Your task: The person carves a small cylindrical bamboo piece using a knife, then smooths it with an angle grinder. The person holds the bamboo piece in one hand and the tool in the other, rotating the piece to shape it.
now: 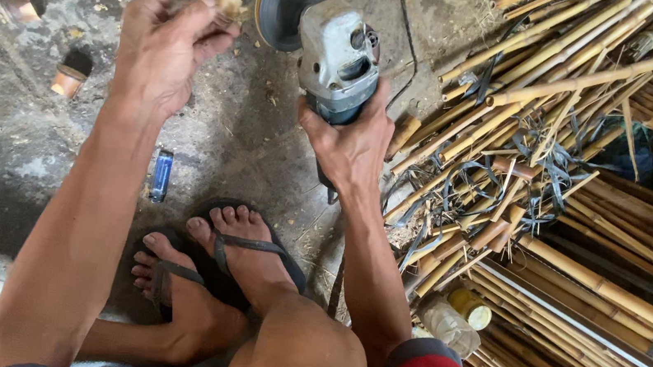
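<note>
Left hand [168, 40] pinching a small tan bamboo offcut [229, 6] right by the grey sanding disc [282, 4], right hand [352, 141] clamped around the silver-and-blue angle grinder [340, 61].

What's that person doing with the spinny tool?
A person sits on the floor. The right hand holds a grinder with its round disc up. The left hand pinches a small bamboo piece close beside the disc. A heap of bamboo sticks lies to the right, and two short bamboo cups sit on the floor.
</note>
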